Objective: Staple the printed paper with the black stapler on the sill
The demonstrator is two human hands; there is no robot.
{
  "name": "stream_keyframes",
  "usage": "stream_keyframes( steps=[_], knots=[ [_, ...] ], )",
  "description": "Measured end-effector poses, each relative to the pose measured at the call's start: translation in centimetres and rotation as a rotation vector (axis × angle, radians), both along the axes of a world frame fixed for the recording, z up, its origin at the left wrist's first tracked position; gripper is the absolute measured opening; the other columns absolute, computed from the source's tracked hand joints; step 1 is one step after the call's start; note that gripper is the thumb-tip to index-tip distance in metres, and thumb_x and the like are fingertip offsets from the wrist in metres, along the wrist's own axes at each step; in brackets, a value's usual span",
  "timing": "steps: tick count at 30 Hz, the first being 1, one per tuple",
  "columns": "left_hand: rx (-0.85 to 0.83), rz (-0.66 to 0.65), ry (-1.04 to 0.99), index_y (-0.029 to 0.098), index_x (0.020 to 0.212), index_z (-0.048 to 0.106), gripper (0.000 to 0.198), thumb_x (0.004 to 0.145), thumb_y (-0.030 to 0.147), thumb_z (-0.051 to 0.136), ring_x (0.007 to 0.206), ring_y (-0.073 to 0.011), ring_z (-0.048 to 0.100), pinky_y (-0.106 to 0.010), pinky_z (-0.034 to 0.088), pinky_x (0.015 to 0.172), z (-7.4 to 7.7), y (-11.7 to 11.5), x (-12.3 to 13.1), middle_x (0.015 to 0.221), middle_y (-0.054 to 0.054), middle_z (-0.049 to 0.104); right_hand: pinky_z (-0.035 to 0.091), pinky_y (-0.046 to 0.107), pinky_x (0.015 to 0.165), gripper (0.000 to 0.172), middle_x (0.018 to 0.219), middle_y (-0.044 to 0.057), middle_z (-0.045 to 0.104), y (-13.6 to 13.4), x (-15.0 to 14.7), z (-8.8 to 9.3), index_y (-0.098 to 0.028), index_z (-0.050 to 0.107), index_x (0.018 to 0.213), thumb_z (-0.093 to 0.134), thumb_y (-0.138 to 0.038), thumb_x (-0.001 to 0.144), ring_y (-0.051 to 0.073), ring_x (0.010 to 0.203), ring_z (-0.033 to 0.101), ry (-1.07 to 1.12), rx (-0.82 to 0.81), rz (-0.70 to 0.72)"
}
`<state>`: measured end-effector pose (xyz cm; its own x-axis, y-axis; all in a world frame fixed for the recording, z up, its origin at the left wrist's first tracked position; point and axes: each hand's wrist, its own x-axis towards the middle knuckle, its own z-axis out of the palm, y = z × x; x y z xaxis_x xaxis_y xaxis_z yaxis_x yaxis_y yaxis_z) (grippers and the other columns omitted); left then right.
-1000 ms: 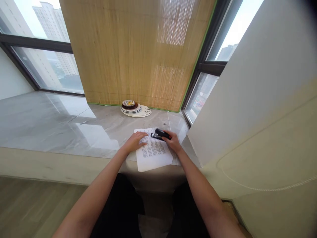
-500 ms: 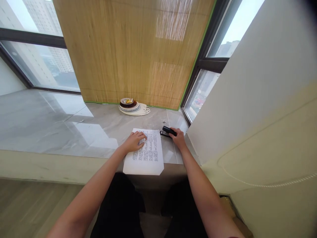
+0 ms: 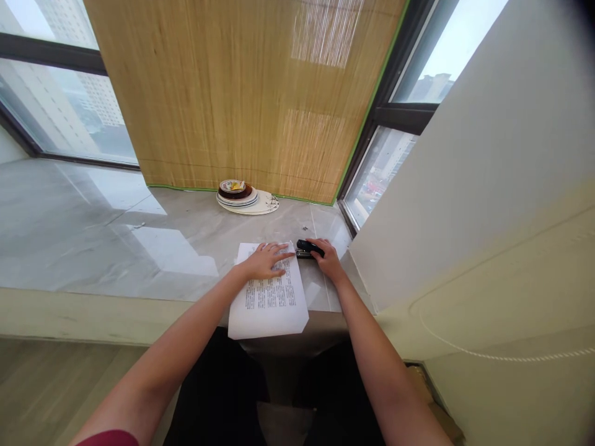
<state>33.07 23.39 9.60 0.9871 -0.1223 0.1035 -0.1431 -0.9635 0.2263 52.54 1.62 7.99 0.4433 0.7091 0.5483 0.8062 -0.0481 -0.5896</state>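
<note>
Printed paper (image 3: pixel 274 310) lies on the grey stone sill, its near end jutting past the front edge; whether it is one sheet or more I cannot tell. My left hand (image 3: pixel 267 261) rests on its upper part with fingers spread, fingertips pointing at the stapler. A black stapler (image 3: pixel 304 246) stands right at the paper's upper right edge. Wrapped round the stapler's rear end is my right hand (image 3: pixel 329 260). Whether the paper's edge sits between the stapler's jaws is too small to tell.
Stacked plates (image 3: pixel 237 197) stand at the back, beside the bamboo blind (image 3: pixel 232 93). A tiny dark object (image 3: pixel 305 228) lies beyond the stapler. A white wall (image 3: pixel 418 186) bounds the right side, with a hanging cord (image 3: pixel 502 358).
My left hand has slid right across the paper, its fingers now more spread. The paper has turned slightly, and the stapler in my right hand now sits closer against its edge.
</note>
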Motion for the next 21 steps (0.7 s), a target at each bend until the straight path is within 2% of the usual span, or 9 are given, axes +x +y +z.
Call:
stream_keyframes(
  steps=[3,5,8,12,21],
  knots=[
    [0.011,-0.031,-0.009,0.044,0.163,0.042,0.067,0.100,0.060,0.056,0.156,-0.0415,0.034,-0.068,0.019,0.125,0.0,-0.5,-0.1,0.175,-0.005,0.032,0.046,0.050,0.109,0.052,0.122,0.006,0.073,0.2,0.1,-0.1,-0.032,0.071,0.141,0.055,-0.014,0.094,0.027,0.113,0.060,-0.022,-0.027,-0.009],
    [0.009,-0.034,-0.001,0.043,0.164,0.040,0.068,0.100,0.060,0.054,0.159,-0.0420,0.028,-0.070,0.016,0.125,-0.1,-0.9,0.0,0.178,-0.004,0.026,0.045,0.051,0.109,0.052,0.122,0.006,0.072,0.3,0.1,-0.3,-0.034,0.071,0.141,0.055,-0.015,0.095,0.027,0.113,0.060,-0.039,-0.052,-0.031],
    [0.003,-0.035,0.023,0.043,0.166,0.034,0.069,0.102,0.060,0.051,0.162,-0.0425,0.019,-0.073,0.012,0.125,-0.3,-1.2,0.2,0.179,-0.002,0.019,0.043,0.052,0.109,0.054,0.124,0.006,0.071,0.4,-0.1,-0.4,-0.036,0.071,0.141,0.053,-0.013,0.095,0.028,0.116,0.059,-0.076,-0.085,-0.100],
    [0.005,-0.016,0.047,0.043,0.167,0.032,0.068,0.103,0.059,0.048,0.163,-0.0431,0.019,-0.075,0.009,0.124,-0.2,-1.5,0.3,0.180,-0.001,0.017,0.041,0.052,0.108,0.055,0.124,0.006,0.071,0.4,-0.3,-0.3,-0.037,0.072,0.139,0.052,-0.011,0.095,0.029,0.117,0.058,-0.102,-0.116,-0.177],
    [-0.022,-0.021,0.021,0.046,0.167,0.032,0.068,0.102,0.057,0.050,0.163,-0.0420,0.020,-0.073,0.008,0.126,-0.2,-1.5,0.2,0.179,0.000,0.020,0.040,0.050,0.110,0.056,0.125,0.006,0.070,0.6,0.0,-0.4,-0.036,0.073,0.139,0.049,-0.011,0.095,0.028,0.116,0.055,-0.096,-0.111,-0.129]
  ],
)
